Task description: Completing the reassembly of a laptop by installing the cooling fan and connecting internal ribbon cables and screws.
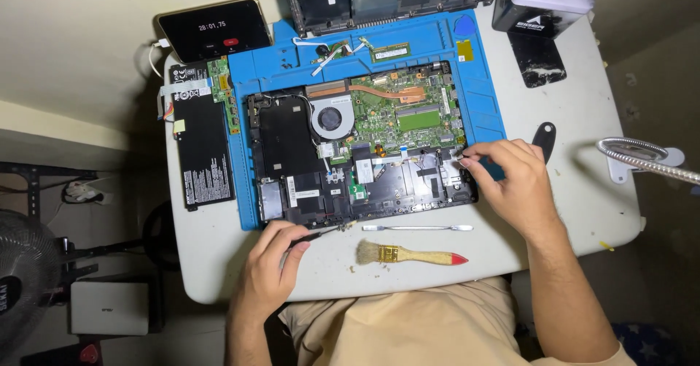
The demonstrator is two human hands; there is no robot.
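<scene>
I am looking down on a white desk (583, 191) carrying a blue work mat (481, 96), with an opened laptop (357, 154) lying on the mat, its boards and fan exposed. A black battery (204, 154) is lying left of the mat. My right hand (510, 176) is resting on the laptop's right edge, its grip pinching a small part there that I cannot make out. My left hand (273, 264) is sitting at the desk's near edge, its grip pinching tweezers (324, 233) whose tip is touching the laptop's front edge. A brush (408, 254) and a thin metal pry tool (417, 228) are lying between my hands.
</scene>
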